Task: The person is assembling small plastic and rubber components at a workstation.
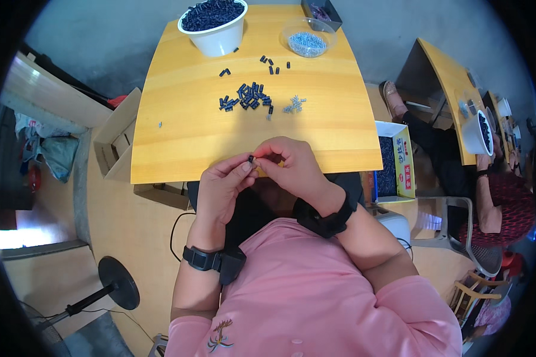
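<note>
Pinched between the fingers of the left hand and right hand is one small black part. A loose pile of black parts and a full white bowl lie untouched on the desk, so most work seems left.

One head-worn fisheye looks steeply down, close over the wooden table.

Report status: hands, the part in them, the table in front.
Left hand and right hand pinch one small black part together. Loose black parts piled mid-table. Nothing between.

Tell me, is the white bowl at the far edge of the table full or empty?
Full. The white bowl stands upright on the wooden table, heaped above its rim with small black parts.
</note>
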A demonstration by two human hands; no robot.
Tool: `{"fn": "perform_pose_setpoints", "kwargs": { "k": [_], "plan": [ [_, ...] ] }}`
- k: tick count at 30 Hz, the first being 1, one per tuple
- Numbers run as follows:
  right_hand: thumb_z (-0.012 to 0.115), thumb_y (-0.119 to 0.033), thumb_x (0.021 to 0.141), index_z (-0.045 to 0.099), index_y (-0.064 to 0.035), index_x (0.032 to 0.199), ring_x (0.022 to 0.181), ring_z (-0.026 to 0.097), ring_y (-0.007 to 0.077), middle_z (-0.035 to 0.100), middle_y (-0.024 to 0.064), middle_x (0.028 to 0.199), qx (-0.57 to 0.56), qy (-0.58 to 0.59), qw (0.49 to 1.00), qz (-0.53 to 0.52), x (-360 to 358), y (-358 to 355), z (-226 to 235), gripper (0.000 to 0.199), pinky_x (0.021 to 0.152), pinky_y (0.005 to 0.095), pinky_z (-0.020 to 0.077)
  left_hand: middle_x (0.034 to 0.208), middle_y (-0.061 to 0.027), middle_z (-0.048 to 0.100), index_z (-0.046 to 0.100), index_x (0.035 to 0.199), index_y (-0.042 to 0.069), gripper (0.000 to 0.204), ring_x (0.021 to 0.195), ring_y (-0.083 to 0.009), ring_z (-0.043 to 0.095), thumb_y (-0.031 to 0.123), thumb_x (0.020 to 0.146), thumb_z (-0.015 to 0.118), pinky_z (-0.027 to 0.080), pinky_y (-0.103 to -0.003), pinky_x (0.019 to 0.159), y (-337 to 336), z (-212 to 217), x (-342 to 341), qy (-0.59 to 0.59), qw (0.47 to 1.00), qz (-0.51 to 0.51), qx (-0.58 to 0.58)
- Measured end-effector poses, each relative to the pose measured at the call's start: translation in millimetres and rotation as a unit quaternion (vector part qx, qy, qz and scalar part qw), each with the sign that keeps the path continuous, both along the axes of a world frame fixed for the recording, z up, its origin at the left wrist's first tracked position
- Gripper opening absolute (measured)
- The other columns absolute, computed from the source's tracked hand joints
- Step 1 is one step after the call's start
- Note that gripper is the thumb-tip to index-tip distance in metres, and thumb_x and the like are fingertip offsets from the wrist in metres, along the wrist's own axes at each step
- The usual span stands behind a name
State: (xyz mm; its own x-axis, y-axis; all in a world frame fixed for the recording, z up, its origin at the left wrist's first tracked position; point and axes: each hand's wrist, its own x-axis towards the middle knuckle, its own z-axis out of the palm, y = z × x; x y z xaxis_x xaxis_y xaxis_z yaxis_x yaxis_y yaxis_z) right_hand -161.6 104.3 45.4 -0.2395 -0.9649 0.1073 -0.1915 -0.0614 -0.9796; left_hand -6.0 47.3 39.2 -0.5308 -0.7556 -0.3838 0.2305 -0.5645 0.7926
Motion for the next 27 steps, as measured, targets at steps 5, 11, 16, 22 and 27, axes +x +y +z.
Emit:
{"fn": "perform_pose_setpoints", "kwargs": {
  "k": [5, 11, 16, 22, 27],
  "plan": [
    [0.065, -0.001, 0.078, 0.063, 0.0005, 0.09, 0.07, 0.06, 0.011, 0.063, 0.0061, 0.079, -0.019, 0.031, 0.999, 0.004, -2.3, 1.5, -4.3, 0.011, 0.064, 0.0226, 0.0483, 0.09, -0.0088, 0.066, 0.062, 0.102, -0.001, 0.018, 0.079, -0.015, 0.064, 0.003, 0.085, 0.061, 0.054, -0.023, 0.069, 3.1, -3.0, 0.9, -0.005, 1.0, -0.007, -0.017],
    [0.065, -0.002, 0.076, 0.063, -0.0004, 0.089, 0.068, 0.061, 0.0175, 0.062, 0.0099, 0.079, -0.049, 0.076, 0.996, 0.003, -0.7, 1.4, -3.9, 0.013, 0.062, 0.0264, 0.0479, 0.09, -0.009, 0.066, 0.061, 0.102, 0.0, 0.018, 0.08, -0.0157, 0.065, 0.003, 0.085, 0.062, 0.054, -0.024, 0.069, 3.7, -5.4, 3.4, 0.005, 1.0, -0.009, -0.007],
    [0.061, -0.006, 0.073, 0.058, -0.0022, 0.087, 0.076, 0.055, 0.0322, 0.056, 0.0138, 0.078, -0.134, 0.214, 0.967, 0.027, 3.3, 1.8, -0.4, 0.015, 0.067, 0.0388, 0.0466, 0.092, -0.0092, 0.065, 0.06, 0.103, 0.0, 0.018, 0.081, -0.0161, 0.065, 0.003, 0.085, 0.06, 0.055, -0.025, 0.07, 5.2, -7.9, 5.2, 0.014, 1.0, 0.001, 0.019],
    [0.062, -0.01, 0.071, 0.054, -0.0049, 0.089, 0.08, 0.053, 0.0294, 0.054, 0.0105, 0.081, -0.149, 0.332, 0.93, 0.049, 7.0, 2.5, -4.5, 0.02, 0.07, 0.0382, 0.0451, 0.094, -0.0083, 0.065, 0.061, 0.102, 0.0, 0.017, 0.081, -0.0148, 0.064, 0.007, 0.087, 0.06, 0.054, -0.025, 0.072, 6.5, -10.4, 2.2, -0.026, 0.998, 0.019, 0.047],
    [0.063, -0.011, 0.071, 0.055, -0.0052, 0.087, 0.079, 0.053, 0.028, 0.054, 0.0095, 0.08, -0.159, 0.37, 0.914, 0.05, 5.4, -0.2, -0.1, 0.019, 0.07, 0.0371, 0.045, 0.094, -0.0073, 0.065, 0.062, 0.102, 0.001, 0.017, 0.082, -0.013, 0.063, 0.01, 0.087, 0.06, 0.054, -0.025, 0.073, 7.4, -13.2, 3.7, 0.005, 0.999, 0.002, 0.045]
  ]
}}
